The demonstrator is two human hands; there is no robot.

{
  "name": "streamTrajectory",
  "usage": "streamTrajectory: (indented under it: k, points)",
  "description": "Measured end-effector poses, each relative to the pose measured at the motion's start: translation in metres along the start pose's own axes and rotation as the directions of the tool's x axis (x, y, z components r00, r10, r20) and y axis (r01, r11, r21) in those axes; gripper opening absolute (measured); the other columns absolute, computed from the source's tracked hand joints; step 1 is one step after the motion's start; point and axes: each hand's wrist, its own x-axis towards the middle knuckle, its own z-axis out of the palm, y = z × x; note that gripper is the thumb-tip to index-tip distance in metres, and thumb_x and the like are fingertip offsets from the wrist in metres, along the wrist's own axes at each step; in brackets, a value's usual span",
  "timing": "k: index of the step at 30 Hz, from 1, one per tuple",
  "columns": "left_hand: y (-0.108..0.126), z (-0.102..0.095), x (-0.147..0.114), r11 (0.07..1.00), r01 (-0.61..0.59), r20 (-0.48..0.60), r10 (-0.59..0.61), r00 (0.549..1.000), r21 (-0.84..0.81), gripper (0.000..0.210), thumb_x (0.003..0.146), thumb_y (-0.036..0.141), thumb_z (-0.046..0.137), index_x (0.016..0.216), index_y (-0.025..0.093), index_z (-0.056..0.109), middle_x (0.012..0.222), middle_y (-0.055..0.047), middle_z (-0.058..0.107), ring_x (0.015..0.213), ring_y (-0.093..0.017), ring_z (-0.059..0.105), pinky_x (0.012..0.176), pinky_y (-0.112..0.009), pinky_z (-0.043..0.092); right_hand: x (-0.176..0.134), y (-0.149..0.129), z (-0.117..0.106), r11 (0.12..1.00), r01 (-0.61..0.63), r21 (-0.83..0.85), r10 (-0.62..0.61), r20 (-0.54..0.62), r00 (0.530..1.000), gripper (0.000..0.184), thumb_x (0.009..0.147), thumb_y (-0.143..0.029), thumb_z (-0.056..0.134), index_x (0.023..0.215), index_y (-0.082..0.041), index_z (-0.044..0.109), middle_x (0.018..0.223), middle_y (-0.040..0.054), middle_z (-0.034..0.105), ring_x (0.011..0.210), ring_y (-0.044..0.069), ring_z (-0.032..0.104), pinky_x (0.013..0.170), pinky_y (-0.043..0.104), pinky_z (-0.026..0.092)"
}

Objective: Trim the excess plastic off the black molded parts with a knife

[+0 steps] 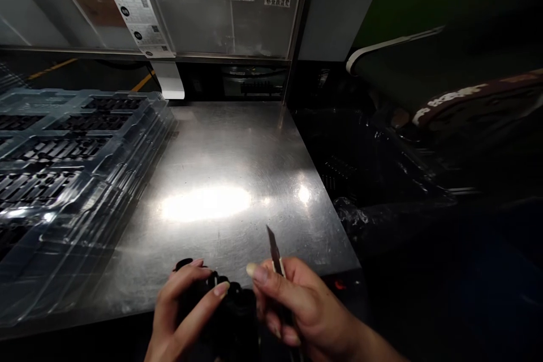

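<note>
My left hand [182, 305] is closed around a black part with several round, ring-like bumps [233, 294], near the front edge of the metal table. The lower part of this piece fades into the dark. In my right hand [301, 300] is a craft knife [274, 246], pinched between thumb and fingers, its narrow blade pointing up and away from me. The blade is apart from the black part, just to the right of it. Most of the knife's handle is hidden by my fingers.
Clear plastic trays [139, 169] holding black parts are stacked on the left. A shiny metal tabletop [237, 153] lies ahead. Behind it stands a clear panel [199, 17] with a strip of labels [136, 11]. At right is a dark plastic-lined container [360, 181].
</note>
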Motion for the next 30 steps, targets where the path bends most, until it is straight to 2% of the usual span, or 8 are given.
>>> streamTrajectory:
  k: [4, 8, 14, 19, 22, 24, 27, 30]
  points:
    - [-0.014, -0.008, 0.005, 0.969, -0.168, 0.082, 0.156, 0.984, 0.18, 0.081, 0.08, 0.004, 0.072, 0.147, 0.042, 0.047, 0.136, -0.01, 0.046, 0.133, -0.038, 0.048, 0.122, -0.074, 0.023, -0.001, 0.001, -0.004, 0.998, -0.057, 0.022, 0.057, 0.029, 0.998, 0.048, 0.093, -0.057, 0.073, 0.075, -0.016, 0.056, 0.051, -0.0066, 0.049, 0.037, 0.002, 0.032, 0.036, 0.016, 0.019]
    - [-0.019, -0.008, 0.012, 0.921, -0.253, 0.151, 0.217, 0.964, 0.295, 0.094, 0.082, 0.004, 0.068, 0.159, 0.044, 0.032, 0.135, -0.013, 0.043, 0.134, -0.041, 0.043, 0.12, -0.08, 0.015, 0.0, 0.002, -0.007, 0.996, -0.045, 0.081, 0.054, -0.115, 0.992, 0.039, 0.087, -0.048, 0.082, 0.1, -0.016, 0.063, 0.064, -0.0048, 0.059, 0.047, 0.004, 0.044, 0.038, 0.013, 0.024]
    - [-0.013, 0.009, 0.018, 0.894, -0.26, 0.154, 0.218, 0.964, 0.365, 0.072, 0.087, 0.008, 0.07, 0.147, 0.038, 0.047, 0.13, -0.013, 0.045, 0.13, -0.041, 0.046, 0.119, -0.083, 0.015, 0.009, -0.011, -0.022, 0.974, -0.073, -0.214, 0.043, -0.139, 0.989, 0.039, 0.093, -0.045, 0.07, 0.106, -0.008, 0.071, 0.055, 0.0003, 0.068, 0.032, 0.005, 0.04, 0.033, 0.016, 0.023]
    - [-0.039, 0.0, 0.033, 0.973, -0.098, 0.132, 0.071, 0.989, 0.208, 0.076, 0.087, 0.029, 0.079, 0.155, 0.037, 0.043, 0.155, -0.015, 0.038, 0.142, -0.043, 0.043, 0.118, -0.066, 0.036, 0.019, -0.027, -0.045, 0.908, -0.007, -0.419, -0.024, -0.069, 0.997, 0.044, 0.094, -0.047, 0.071, 0.113, -0.008, 0.073, 0.07, 0.005, 0.075, 0.04, 0.006, 0.051, 0.043, 0.018, 0.037]
    - [-0.06, -0.006, 0.042, 0.989, -0.063, 0.251, 0.027, 0.968, 0.136, 0.057, 0.094, 0.033, 0.07, 0.149, 0.034, 0.053, 0.136, -0.01, 0.061, 0.122, -0.032, 0.064, 0.102, -0.042, 0.054, 0.027, -0.031, -0.06, 0.875, -0.017, -0.483, 0.014, -0.01, 1.0, 0.046, 0.094, -0.05, 0.073, 0.117, -0.011, 0.071, 0.074, 0.0041, 0.074, 0.044, 0.006, 0.051, 0.045, 0.018, 0.038]
    - [-0.068, -0.007, 0.043, 0.995, -0.058, 0.31, 0.03, 0.95, 0.081, 0.041, 0.098, 0.031, 0.065, 0.139, 0.033, 0.062, 0.118, -0.006, 0.068, 0.1, -0.023, 0.073, 0.085, -0.028, 0.058, 0.028, -0.035, -0.071, 0.843, 0.005, -0.539, -0.049, -0.067, 0.997, 0.048, 0.094, -0.053, 0.071, 0.124, -0.016, 0.064, 0.077, 0.0006, 0.07, 0.047, 0.006, 0.049, 0.045, 0.018, 0.036]
    - [-0.07, -0.004, 0.041, 0.998, -0.027, 0.319, 0.008, 0.948, 0.053, 0.032, 0.102, 0.033, 0.059, 0.133, 0.031, 0.064, 0.119, -0.006, 0.066, 0.095, -0.019, 0.073, 0.08, -0.024, 0.057, 0.018, -0.049, -0.084, 0.727, 0.064, -0.683, -0.218, -0.142, 0.966, 0.036, 0.1, -0.055, 0.063, 0.115, -0.021, 0.064, 0.08, -0.0027, 0.063, 0.054, 0.008, 0.049, 0.05, 0.02, 0.038]
    - [-0.068, -0.002, 0.038, 0.999, 0.0, 0.325, -0.015, 0.946, 0.044, 0.031, 0.104, 0.035, 0.055, 0.134, 0.032, 0.061, 0.122, -0.005, 0.063, 0.099, -0.018, 0.071, 0.085, -0.023, 0.054, 0.002, -0.072, -0.09, 0.58, 0.105, -0.808, -0.189, -0.008, 0.982, 0.033, 0.104, -0.051, 0.059, 0.097, -0.021, 0.071, 0.084, -0.0011, 0.062, 0.07, 0.012, 0.056, 0.064, 0.024, 0.045]
